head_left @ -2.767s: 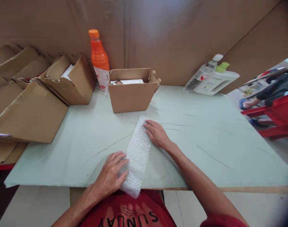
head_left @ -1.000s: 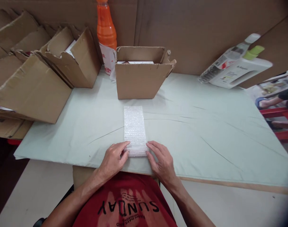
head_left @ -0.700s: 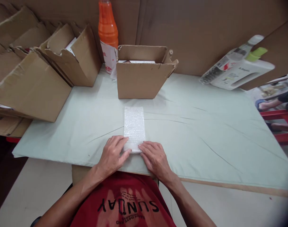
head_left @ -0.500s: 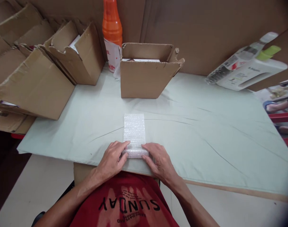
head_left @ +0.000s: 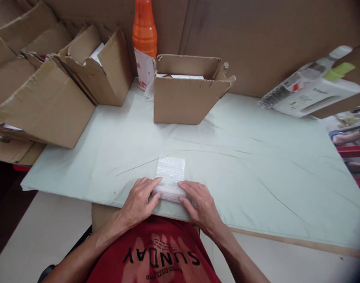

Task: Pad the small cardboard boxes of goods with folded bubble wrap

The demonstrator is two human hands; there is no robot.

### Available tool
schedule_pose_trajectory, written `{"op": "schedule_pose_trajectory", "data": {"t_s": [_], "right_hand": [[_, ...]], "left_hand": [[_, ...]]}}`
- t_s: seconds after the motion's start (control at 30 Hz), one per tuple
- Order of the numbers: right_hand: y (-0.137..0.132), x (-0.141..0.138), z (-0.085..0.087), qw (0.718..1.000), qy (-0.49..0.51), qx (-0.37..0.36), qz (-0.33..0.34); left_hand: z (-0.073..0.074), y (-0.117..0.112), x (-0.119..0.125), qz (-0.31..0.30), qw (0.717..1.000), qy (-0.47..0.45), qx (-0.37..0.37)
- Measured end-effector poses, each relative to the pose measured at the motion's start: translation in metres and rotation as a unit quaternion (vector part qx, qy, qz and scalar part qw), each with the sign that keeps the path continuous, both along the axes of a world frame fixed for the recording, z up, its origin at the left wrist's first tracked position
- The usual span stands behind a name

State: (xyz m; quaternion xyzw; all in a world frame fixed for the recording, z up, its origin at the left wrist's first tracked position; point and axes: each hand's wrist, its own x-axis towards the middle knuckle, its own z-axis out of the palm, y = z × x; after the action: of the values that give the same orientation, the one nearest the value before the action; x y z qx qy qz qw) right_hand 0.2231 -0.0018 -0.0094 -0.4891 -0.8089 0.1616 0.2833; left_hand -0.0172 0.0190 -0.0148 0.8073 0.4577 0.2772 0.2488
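Near the front edge of the table (head_left: 241,181), L hand (head_left: 141,197) & R hand (head_left: 200,201) pinched opp. ends of the rolled part of the bubble wrap (head_left: 170,177), thumbs on the body side. Vs. a moment earlier, the flat strip was much shorter & the roll looked fatter, so winding seemed mostly done. Box (head_left: 180,103) stood behind, apart.

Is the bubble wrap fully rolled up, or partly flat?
Partly flat: the near end of the bubble wrap forms a roll between the left hand and right hand; the far end lies flat.
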Motion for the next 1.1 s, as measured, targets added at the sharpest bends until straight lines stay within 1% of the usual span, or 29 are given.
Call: {"op": "schedule_pose_trajectory", "data": {"t_s": [0.07,0.13,0.2,0.27,0.33,0.4,0.43,0.53,0.57,0.63,0.67,0.7,0.73,0.77,0.8,0.87,0.9,0.93,0.97,1.0,1.03,1.1], "right_hand": [[-0.002,-0.001,0.002,0.998,-0.038,0.037,-0.015],[-0.001,-0.004,0.001,0.995,-0.081,0.052,0.003],[0.002,-0.008,-0.003,0.994,-0.092,0.054,0.017],[0.005,-0.010,-0.006,0.998,-0.053,0.043,0.000],[0.006,-0.010,-0.008,1.000,-0.005,0.009,-0.016],[0.006,-0.009,-0.007,1.000,0.006,-0.010,-0.025],[0.006,-0.008,-0.006,0.999,-0.007,-0.003,-0.033],[0.007,-0.008,-0.002,0.994,-0.069,0.051,-0.070],[0.008,-0.008,-0.002,0.991,-0.091,0.059,-0.073],[0.011,-0.008,-0.003,0.989,-0.120,0.056,-0.063],[0.012,-0.007,-0.005,0.990,-0.117,0.050,-0.061],[0.013,-0.007,-0.007,0.992,-0.099,0.045,-0.066],[0.014,-0.007,-0.009,0.994,-0.067,0.036,-0.079],[0.014,-0.007,-0.011,0.995,-0.027,0.024,-0.097],[0.013,-0.009,-0.013,0.993,0.015,0.007,-0.117],[0.010,-0.013,-0.016,0.987,0.082,-0.027,-0.138],[0.008,-0.015,-0.016,0.985,0.102,-0.037,-0.133],[0.007,-0.016,-0.016,0.986,0.112,-0.038,-0.117],[0.007,-0.016,-0.014,0.988,0.114,-0.031,-0.098],[0.007,-0.015,-0.012,0.990,0.113,-0.022,-0.082],[0.009,-0.012,-0.009,0.991,0.112,-0.017,-0.073],[0.014,-0.004,0.001,0.989,0.127,-0.036,-0.065]], "left_hand": [[-0.003,0.007,0.004,0.033,0.999,0.024,0.009],[-0.004,0.015,0.007,0.064,0.997,0.031,0.022],[-0.004,0.018,0.008,0.077,0.996,0.019,0.039],[-0.002,0.016,0.006,0.050,0.997,0.001,0.050],[0.000,0.012,0.003,0.010,0.999,-0.012,0.049],[0.000,0.011,0.004,0.004,0.999,-0.014,0.037],[-0.001,0.013,0.005,0.015,0.999,-0.011,0.032],[-0.004,0.023,0.012,0.053,0.998,0.015,0.018],[-0.005,0.027,0.014,0.063,0.998,0.020,0.011],[-0.006,0.030,0.016,0.090,0.996,0.001,-0.019],[-0.007,0.029,0.016,0.108,0.993,-0.026,-0.049],[-0.007,0.026,0.016,0.128,0.985,-0.065,-0.091],[-0.007,0.023,0.016,0.147,0.972,-0.113,-0.142],[-0.007,0.018,0.017,0.160,0.952,-0.168,-0.198],[-0.006,0.014,0.018,0.164,0.926,-0.227,-0.255],[-0.004,0.007,0.026,0.139,0.864,-0.337,-0.347],[-0.002,0.005,0.030,0.122,0.838,-0.377,-0.375],[0.000,0.004,0.035,0.110,0.823,-0.400,-0.388],[0.002,0.004,0.040,0.109,0.820,-0.406,-0.389],[0.004,0.005,0.043,0.119,0.829,-0.396,-0.377],[0.006,0.007,0.044,0.134,0.847,-0.373,-0.354],[0.010,0.009,0.044,0.147,0.896,-0.300,-0.292]]}}
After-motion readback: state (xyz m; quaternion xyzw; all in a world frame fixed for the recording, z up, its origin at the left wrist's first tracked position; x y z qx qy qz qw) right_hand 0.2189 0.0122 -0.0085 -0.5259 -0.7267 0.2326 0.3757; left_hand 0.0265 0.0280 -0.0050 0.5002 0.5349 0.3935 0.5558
